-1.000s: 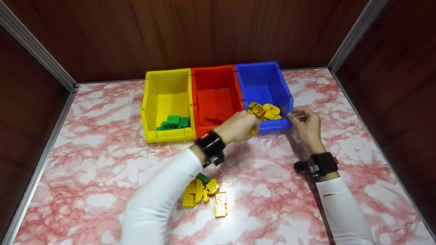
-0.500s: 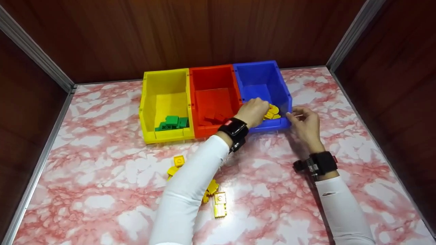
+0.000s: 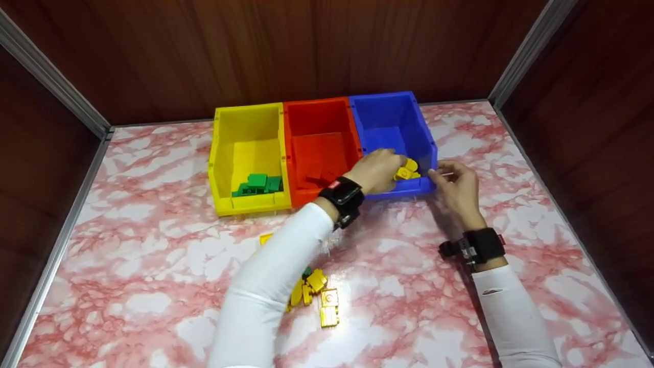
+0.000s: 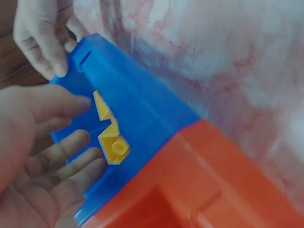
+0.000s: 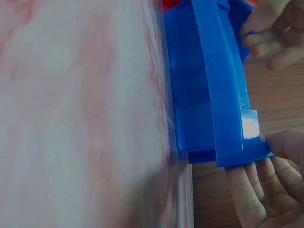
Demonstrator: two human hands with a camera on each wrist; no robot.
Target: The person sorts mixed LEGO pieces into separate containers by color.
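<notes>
My left hand [image 3: 378, 169] is over the front of the blue bin [image 3: 383, 115], above the yellow toy blocks [image 3: 405, 174] lying in it. In the left wrist view the fingers of that left hand [image 4: 52, 156] are spread and hold nothing; a yellow block [image 4: 114, 148] shows just beyond them. My right hand [image 3: 459, 194] grips the bin's front right corner. Seen from the right wrist, the thumb of the right hand [image 5: 273, 190] is on top of the blue rim [image 5: 230, 104] and the other fingers are beneath. Part of the yellow blocks is hidden behind the left hand.
Left of the blue bin, a red bin [image 3: 319, 148] holds red blocks [image 3: 322, 176], and a yellow bin [image 3: 250, 153] holds green blocks [image 3: 258, 183]. Loose yellow blocks [image 3: 329, 306] and a green one lie on the marbled table [image 3: 398, 317], partly covered by the left sleeve [image 3: 271, 286].
The left hand moved right from the bin's front edge with a yellow piece, reached in among the yellow blocks, and now shows nothing held. The right hand stays at the corner.
</notes>
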